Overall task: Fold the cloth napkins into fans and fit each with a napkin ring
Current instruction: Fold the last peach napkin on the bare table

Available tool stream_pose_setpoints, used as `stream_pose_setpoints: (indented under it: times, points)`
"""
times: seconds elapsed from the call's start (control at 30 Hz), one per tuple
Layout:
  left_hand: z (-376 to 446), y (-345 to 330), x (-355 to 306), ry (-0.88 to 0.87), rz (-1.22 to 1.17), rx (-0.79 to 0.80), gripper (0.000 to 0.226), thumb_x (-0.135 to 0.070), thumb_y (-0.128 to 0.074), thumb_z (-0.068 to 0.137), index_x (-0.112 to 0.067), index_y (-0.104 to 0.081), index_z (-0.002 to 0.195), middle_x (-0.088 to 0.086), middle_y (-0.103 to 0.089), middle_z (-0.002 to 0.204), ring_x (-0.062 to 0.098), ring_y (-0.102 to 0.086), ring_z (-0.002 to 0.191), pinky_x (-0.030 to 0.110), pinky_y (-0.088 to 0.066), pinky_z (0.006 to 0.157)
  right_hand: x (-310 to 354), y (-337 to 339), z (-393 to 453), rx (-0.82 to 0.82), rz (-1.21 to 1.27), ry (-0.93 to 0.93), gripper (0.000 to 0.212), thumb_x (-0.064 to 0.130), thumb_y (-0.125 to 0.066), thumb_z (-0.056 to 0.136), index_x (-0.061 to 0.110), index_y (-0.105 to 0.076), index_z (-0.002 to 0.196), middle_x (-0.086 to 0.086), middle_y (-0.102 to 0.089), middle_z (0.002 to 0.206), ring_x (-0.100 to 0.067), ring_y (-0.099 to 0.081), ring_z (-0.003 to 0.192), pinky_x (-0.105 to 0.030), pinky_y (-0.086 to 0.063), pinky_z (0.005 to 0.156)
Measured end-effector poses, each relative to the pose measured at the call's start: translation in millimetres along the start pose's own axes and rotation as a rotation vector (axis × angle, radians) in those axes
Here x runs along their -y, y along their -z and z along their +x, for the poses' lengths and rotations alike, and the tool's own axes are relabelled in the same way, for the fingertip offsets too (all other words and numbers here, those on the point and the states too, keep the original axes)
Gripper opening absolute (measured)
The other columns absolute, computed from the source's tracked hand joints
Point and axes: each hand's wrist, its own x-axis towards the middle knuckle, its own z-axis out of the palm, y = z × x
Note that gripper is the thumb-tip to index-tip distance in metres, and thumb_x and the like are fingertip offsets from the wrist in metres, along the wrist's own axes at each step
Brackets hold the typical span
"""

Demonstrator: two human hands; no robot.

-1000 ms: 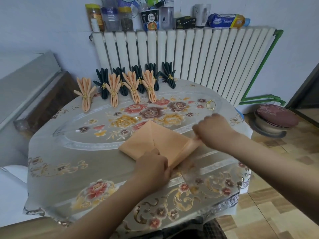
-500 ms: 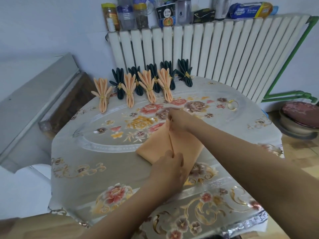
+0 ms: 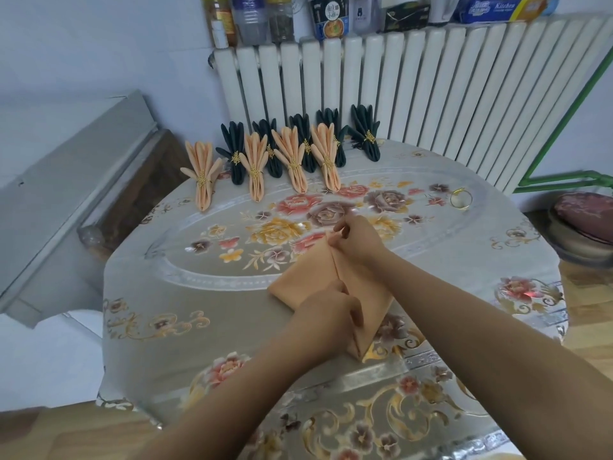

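Moved: right hand (image 3: pixel 356 242), from near flap to far corner of peach cloth napkin (image 3: pixel 308 277), pinching it. Left hand (image 3: pixel 331 308): fingers curled, pressing the near end. Advice: keep both flap edges meeting along the centre crease.

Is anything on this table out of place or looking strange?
Little stands out. One gold napkin ring lies alone at the far right of the table, apart from the finished fans; likely it waits for the peach napkin under both hands.

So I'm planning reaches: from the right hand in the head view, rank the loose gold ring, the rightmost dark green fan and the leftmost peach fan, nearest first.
From the right hand:
1. Loose gold napkin ring, right of it.
2. Rightmost dark green fan-folded napkin, beyond it.
3. Leftmost peach fan-folded napkin, far left.
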Motion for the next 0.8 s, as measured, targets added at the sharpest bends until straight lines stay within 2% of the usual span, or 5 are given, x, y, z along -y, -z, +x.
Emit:
stream_pose_setpoints:
  times: [0.17, 0.27, 0.5, 0.67, 0.8]
  points:
    - [5.0, 4.5, 6.1, -0.038, 0.018, 0.034, 0.028, -0.003, -0.057, 0.087, -0.023, -0.072, 0.100, -0.002, -0.051, 0.109, 0.019, -0.056, 0.090, 0.026, -0.044, 0.082, 8.3, 12.3, -15.8, -0.098, -0.089, 0.103, 0.017, 0.024, -0.065, 0.084, 0.017, -0.061, 0.098, -0.001, -0.055, 0.100, -0.017, -0.050, 0.096, -0.026, -0.039, 0.078]
    - [10.1, 11.4, 8.5, -0.081, 0.039, 0.054, 0.021, -0.011, -0.064, 0.086, -0.025, -0.072, 0.099, -0.004, -0.053, 0.106, 0.015, -0.054, 0.094, 0.024, -0.042, 0.083, 28.0, 33.8, -64.8, -0.214, -0.021, 0.125, 0.005, 0.021, -0.062, 0.085, 0.023, -0.059, 0.082, 0.007, -0.056, 0.083, -0.009, -0.051, 0.077, -0.023, -0.041, 0.068]
    - [18.1, 27.0, 20.5, -0.219, 0.135, 0.059, 0.010, -0.034, -0.070, 0.078, -0.032, -0.076, 0.085, -0.013, -0.064, 0.080, 0.005, -0.057, 0.084, 0.035, -0.044, 0.085, 24.6, 37.6, -192.0, 0.163, -0.150, 0.193, 0.012, 0.032, -0.066, 0.077, 0.020, -0.065, 0.080, 0.008, -0.058, 0.080, -0.007, -0.051, 0.078, -0.016, -0.037, 0.066]
    - [17.7, 26.5, 15.9, -0.257, 0.127, 0.061, 0.011, -0.030, -0.067, 0.078, -0.030, -0.076, 0.084, -0.007, -0.066, 0.084, 0.011, -0.058, 0.084, 0.040, -0.044, 0.084, 11.7, 21.3, -191.3, 0.004, -0.297, 0.483, 0.012, 0.020, -0.053, 0.069, 0.013, -0.062, 0.068, -0.003, -0.056, 0.064, -0.024, -0.054, 0.060, -0.026, -0.043, 0.053]
    - [13.8, 15.3, 11.5, -0.162, 0.143, 0.025, 0.010, -0.039, -0.065, 0.081, -0.033, -0.072, 0.082, -0.009, -0.050, 0.109, 0.009, -0.040, 0.102, 0.025, -0.029, 0.086, 3.4, 37.3, -183.4, 0.109, -0.386, 0.603, 0.015, 0.025, -0.046, 0.063, 0.016, -0.058, 0.062, 0.001, -0.056, 0.060, -0.020, -0.054, 0.056, -0.022, -0.043, 0.046]
